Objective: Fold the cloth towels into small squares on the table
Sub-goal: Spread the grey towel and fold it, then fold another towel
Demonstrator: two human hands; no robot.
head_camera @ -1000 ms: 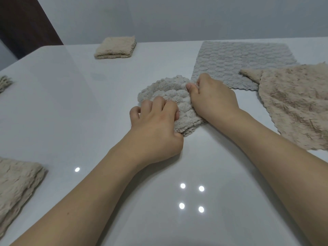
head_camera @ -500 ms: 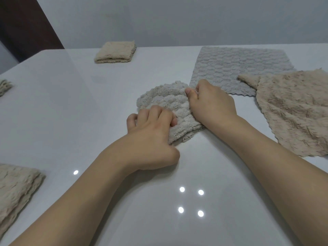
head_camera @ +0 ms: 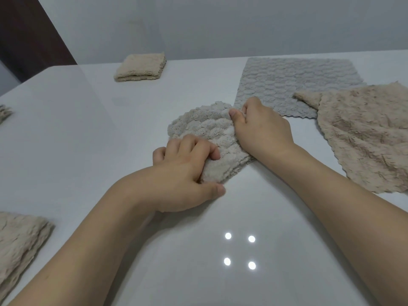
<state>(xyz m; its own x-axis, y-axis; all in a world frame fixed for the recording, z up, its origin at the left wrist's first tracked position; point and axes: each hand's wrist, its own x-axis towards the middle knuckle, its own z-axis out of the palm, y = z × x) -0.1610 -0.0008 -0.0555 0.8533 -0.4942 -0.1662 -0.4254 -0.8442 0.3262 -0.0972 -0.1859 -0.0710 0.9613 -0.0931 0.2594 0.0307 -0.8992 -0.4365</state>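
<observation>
A pale grey-beige scalloped towel (head_camera: pixel 205 127), folded small, lies in the middle of the white table (head_camera: pixel 88 133). My left hand (head_camera: pixel 183 171) grips its near left corner, fingers curled over the top and thumb under the edge. My right hand (head_camera: pixel 262 127) holds its right side, thumb on the top layer and fingers tucked round the far edge. A grey scalloped towel (head_camera: pixel 293 82) lies flat behind my right hand. A beige fluffy towel (head_camera: pixel 366 135) lies spread out at the right, one corner folded over.
A folded beige towel (head_camera: pixel 141 67) sits at the far left-centre. Another folded beige towel (head_camera: pixel 19 241) lies at the near left edge, and a bit of cloth (head_camera: pixel 4 112) shows at the far left edge. A wall rises behind the table.
My left hand has slid toward me along the folded towel and now lifts its near corner with the thumb underneath. The view has tilted slightly; my right hand stays on the towel's right side.
</observation>
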